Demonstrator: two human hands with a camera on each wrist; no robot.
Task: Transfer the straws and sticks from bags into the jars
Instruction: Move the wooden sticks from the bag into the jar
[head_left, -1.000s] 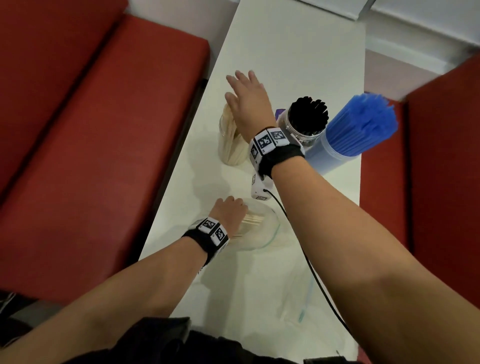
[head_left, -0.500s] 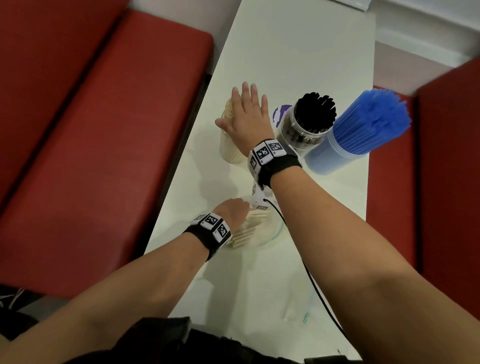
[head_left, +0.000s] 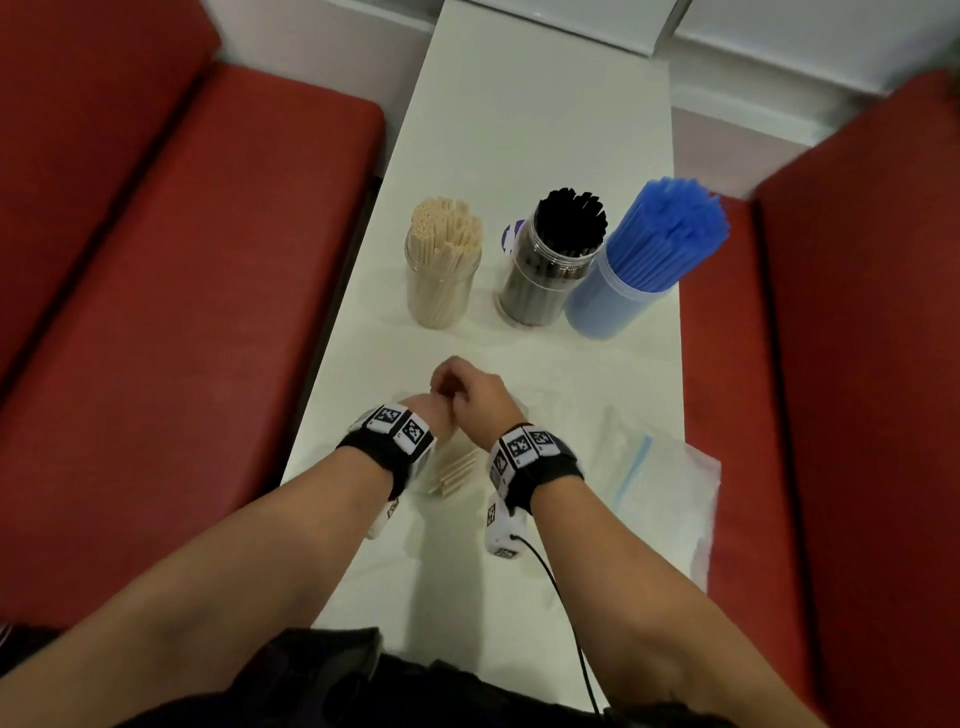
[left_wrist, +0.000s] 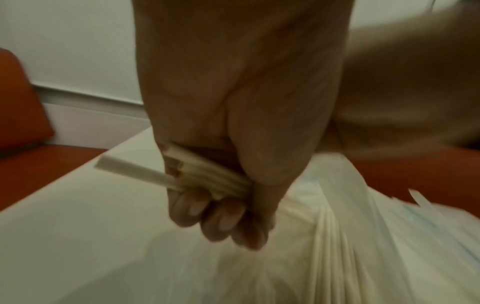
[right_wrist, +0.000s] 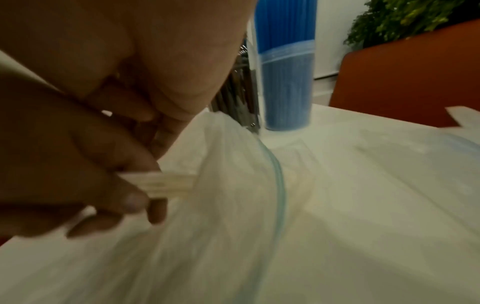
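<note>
Three jars stand in a row: a jar of beige sticks (head_left: 441, 270), a jar of black straws (head_left: 556, 260) and a jar of blue straws (head_left: 641, 260). Nearer me lies a clear zip bag (right_wrist: 233, 195) with beige sticks (head_left: 457, 467) in it. My left hand (head_left: 415, 415) is at the bag's mouth and grips a bundle of those sticks (left_wrist: 205, 179) in its fist. My right hand (head_left: 475, 397) sits right beside it with curled fingers and seems to pinch the bag's raised edge. The contact itself is blurred.
Flat, empty clear bags (head_left: 654, 483) lie at the right of the narrow white table (head_left: 519, 130). Red padded benches (head_left: 156, 312) run along both sides. A black cable (head_left: 561, 597) trails from my right wrist.
My right hand has pulled back from the beige stick jar to the bag, next to my left hand. The left hand has stayed on the sticks in the bag.
</note>
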